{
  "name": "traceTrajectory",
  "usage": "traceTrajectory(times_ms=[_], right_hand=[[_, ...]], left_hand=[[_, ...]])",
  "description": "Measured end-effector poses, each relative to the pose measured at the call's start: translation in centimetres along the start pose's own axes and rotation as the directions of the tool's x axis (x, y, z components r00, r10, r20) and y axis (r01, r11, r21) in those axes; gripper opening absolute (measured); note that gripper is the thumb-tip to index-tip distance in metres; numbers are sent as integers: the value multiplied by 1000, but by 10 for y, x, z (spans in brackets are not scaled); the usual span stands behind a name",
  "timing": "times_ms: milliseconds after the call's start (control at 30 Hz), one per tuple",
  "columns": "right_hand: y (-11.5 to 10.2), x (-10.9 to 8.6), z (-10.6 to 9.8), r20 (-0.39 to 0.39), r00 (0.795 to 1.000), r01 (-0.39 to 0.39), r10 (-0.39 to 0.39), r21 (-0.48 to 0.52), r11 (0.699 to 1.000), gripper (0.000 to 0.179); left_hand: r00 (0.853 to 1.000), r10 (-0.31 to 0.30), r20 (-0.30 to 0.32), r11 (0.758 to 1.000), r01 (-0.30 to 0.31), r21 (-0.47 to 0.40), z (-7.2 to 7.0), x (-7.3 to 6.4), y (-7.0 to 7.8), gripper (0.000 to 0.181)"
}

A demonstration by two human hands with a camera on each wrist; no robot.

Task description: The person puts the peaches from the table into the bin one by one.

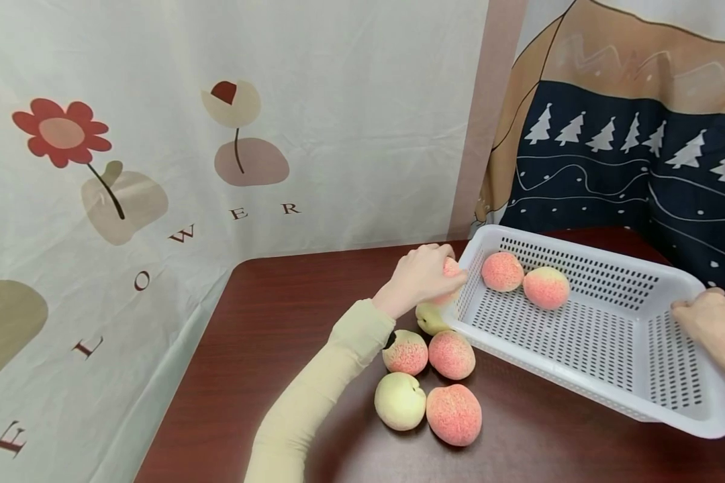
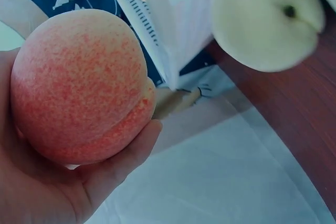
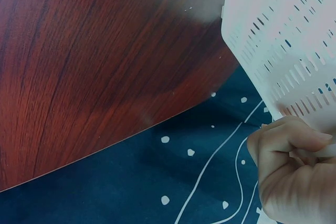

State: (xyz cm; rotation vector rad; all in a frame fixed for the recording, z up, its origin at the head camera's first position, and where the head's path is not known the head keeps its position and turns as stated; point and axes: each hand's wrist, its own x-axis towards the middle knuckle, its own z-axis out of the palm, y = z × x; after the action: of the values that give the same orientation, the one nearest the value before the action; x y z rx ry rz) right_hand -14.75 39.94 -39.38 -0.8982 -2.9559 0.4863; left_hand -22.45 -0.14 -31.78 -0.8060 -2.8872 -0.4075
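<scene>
A pink-red peach (image 2: 79, 87) is gripped in my left hand (image 1: 421, 274), thumb and fingers curled round it. In the head view that hand is at the left rim of a white perforated plastic basket (image 1: 556, 365), and its fingers partly cover the peach. My right hand (image 1: 714, 323) grips the basket's right rim, fingers curled round the edge in the right wrist view. Inside the basket, two peaches lie side by side near the far left: one pink peach (image 1: 503, 272) and one pink-and-yellow peach (image 1: 546, 288).
Left of the basket, several peaches lie on the dark red wooden table (image 1: 266, 315), among them a pale peach (image 1: 400, 401) and a red peach (image 1: 454, 414). A yellowish peach (image 1: 430, 318) sits under my left hand. Printed curtains (image 1: 350, 100) hang behind the table.
</scene>
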Motion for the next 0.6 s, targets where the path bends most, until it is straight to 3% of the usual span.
traceTrajectory(times_ms=[300, 600], right_hand=[[0, -1, -1, 17, 1000, -10, 10, -10, 1000, 57], [0, 0, -2, 28, 999, -19, 19, -14, 1000, 57]], left_hand=[[991, 54, 118, 999, -55, 0, 5, 27, 35, 37], [975, 144, 171, 989, -146, -6, 16, 48, 66, 49]])
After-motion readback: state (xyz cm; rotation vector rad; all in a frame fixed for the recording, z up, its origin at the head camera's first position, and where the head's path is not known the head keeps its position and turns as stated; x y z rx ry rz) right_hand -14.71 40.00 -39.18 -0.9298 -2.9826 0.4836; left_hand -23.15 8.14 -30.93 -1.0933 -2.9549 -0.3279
